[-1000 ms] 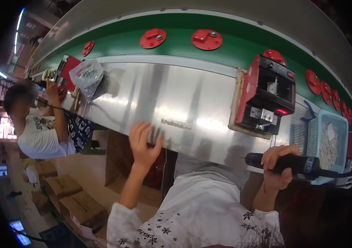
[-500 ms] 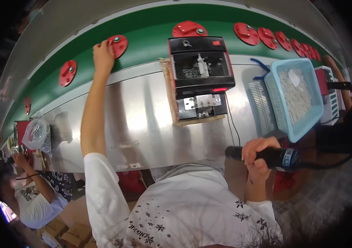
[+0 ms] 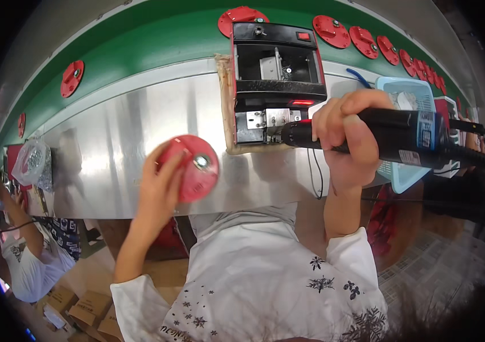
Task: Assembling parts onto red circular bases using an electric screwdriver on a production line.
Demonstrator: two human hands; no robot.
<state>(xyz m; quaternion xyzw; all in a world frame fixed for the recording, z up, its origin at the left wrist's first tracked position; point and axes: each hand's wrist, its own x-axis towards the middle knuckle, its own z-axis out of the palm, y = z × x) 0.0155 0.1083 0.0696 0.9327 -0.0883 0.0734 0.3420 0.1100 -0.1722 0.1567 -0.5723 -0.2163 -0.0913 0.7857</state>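
Observation:
My left hand (image 3: 159, 185) grips a round red disc (image 3: 201, 185) with a raised block and a shiny metal fitting, held over the near part of the metal bench. My right hand (image 3: 348, 134) is wrapped round a thick black electric screwdriver (image 3: 399, 134) whose cable trails off to the right. Its nose points left and reaches the metal block at the front of a black screw feeder (image 3: 279, 85); the tip itself is hard to make out there. A small red light glows on the feeder's front.
A green conveyor belt (image 3: 140, 51) runs along the back with several more red discs (image 3: 332, 32) on it. To the right stands a light-blue basket (image 3: 405, 178), partly behind the screwdriver. At far left, a plastic bag (image 3: 31, 163) of small parts sits near another person (image 3: 29, 259).
My left hand has picked the red disc off the belt and drawn it nearer. My right hand has raised the screwdriver forward to the feeder's front.

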